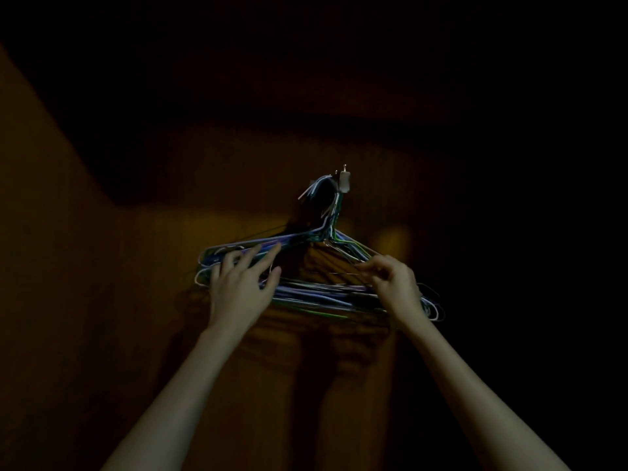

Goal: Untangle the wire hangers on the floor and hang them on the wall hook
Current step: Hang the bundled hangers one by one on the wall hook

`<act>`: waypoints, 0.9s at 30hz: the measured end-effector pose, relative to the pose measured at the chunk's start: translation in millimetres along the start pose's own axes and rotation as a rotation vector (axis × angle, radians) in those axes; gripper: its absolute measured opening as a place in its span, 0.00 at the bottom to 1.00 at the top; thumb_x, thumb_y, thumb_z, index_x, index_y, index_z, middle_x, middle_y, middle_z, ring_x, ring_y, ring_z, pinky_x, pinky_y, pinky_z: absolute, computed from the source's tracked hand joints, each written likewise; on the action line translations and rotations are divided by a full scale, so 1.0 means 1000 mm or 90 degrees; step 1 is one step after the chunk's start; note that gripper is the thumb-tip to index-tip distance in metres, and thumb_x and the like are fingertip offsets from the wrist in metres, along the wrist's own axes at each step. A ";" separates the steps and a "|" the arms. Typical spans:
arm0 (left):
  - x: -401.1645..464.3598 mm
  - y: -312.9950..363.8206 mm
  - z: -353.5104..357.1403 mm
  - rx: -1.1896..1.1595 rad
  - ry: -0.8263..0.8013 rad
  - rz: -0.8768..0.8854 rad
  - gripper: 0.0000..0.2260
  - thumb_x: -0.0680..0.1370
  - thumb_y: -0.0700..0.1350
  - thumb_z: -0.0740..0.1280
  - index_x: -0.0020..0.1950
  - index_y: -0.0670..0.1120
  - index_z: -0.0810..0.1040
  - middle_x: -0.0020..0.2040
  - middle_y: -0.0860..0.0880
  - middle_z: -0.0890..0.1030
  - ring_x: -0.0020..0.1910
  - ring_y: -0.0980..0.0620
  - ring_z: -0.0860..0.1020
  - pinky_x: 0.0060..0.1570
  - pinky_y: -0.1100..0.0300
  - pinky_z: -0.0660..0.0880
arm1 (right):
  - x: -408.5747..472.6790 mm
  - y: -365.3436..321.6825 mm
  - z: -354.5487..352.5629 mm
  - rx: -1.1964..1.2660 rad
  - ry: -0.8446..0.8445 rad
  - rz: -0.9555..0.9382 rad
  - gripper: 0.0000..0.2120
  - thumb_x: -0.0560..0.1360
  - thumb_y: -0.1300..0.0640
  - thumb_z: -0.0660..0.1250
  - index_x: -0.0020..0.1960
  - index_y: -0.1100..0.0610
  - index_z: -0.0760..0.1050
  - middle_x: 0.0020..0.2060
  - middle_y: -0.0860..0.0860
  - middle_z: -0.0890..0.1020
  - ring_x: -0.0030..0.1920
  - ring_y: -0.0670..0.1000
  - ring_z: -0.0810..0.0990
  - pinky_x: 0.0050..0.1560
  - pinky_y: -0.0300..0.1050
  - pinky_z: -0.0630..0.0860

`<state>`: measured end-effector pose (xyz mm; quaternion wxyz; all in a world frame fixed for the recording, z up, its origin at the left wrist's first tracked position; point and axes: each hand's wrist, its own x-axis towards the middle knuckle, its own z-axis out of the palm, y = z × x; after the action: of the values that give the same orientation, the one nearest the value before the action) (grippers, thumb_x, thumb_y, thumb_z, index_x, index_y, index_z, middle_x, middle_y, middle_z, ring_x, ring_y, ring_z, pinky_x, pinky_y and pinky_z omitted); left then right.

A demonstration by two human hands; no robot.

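**Inspector:** Where is the bundle?

**Assistant:** The wire hangers (323,290) hang as one stack just above the centre of the frame, their necks gathered over the wall hook (344,181), a small pale fitting on the dim orange-brown wall (102,300). The wires are lilac, white, green and dark; the bottom bars splay slightly at lower right.

**Inspector:** Left hand?

**Assistant:** The left hand (239,282) is at the left shoulder of the stack, fingers spread and mostly straight, the tips lying on the upper wires and the thumb near the lower bars. It is touching them, not gripping.

**Inspector:** Right hand?

**Assistant:** The right hand (394,282) is at the right shoulder of the stack, fingers curled, the thumb and forefinger brought together at the sloping wires. It appears to pinch a wire there, though the poor light leaves the contact unclear.

**Inspector:** Surroundings?

**Assistant:** Both bare forearms rise from the bottom edge. The upper frame and right side are almost black.
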<state>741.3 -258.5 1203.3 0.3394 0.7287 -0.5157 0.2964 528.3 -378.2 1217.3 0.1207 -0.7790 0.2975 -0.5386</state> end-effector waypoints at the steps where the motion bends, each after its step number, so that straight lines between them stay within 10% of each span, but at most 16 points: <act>1: 0.000 0.000 0.001 -0.008 0.008 0.001 0.21 0.80 0.59 0.52 0.74 0.60 0.59 0.72 0.51 0.68 0.70 0.47 0.63 0.64 0.51 0.61 | 0.000 0.001 0.001 0.004 0.002 -0.003 0.09 0.73 0.64 0.68 0.46 0.51 0.81 0.46 0.47 0.79 0.49 0.49 0.79 0.48 0.53 0.78; 8: -0.003 0.004 0.003 -0.149 0.049 0.018 0.19 0.80 0.50 0.60 0.71 0.52 0.69 0.69 0.44 0.70 0.70 0.44 0.64 0.71 0.45 0.54 | -0.030 -0.014 -0.014 -0.196 -0.027 -0.050 0.18 0.75 0.62 0.66 0.63 0.51 0.74 0.59 0.51 0.76 0.62 0.52 0.72 0.60 0.48 0.71; 16: -0.038 0.033 0.004 -0.265 0.055 0.147 0.17 0.77 0.42 0.66 0.65 0.45 0.75 0.68 0.44 0.71 0.72 0.44 0.63 0.74 0.44 0.49 | -0.109 -0.022 -0.066 -0.501 -0.079 0.017 0.31 0.78 0.49 0.61 0.76 0.48 0.51 0.76 0.48 0.53 0.76 0.48 0.44 0.73 0.50 0.36; 27: -0.175 0.175 -0.020 -0.509 -0.164 0.409 0.23 0.77 0.51 0.55 0.71 0.49 0.68 0.72 0.48 0.67 0.75 0.50 0.58 0.74 0.53 0.42 | -0.301 -0.067 -0.206 -0.690 -0.058 0.300 0.30 0.80 0.45 0.55 0.77 0.50 0.47 0.77 0.47 0.48 0.76 0.45 0.41 0.74 0.48 0.37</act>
<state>521.3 -187.4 1111.4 0.4169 0.3783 -0.8232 0.0733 289.6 -119.5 1100.7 -0.1653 -0.6652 0.6893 -0.2347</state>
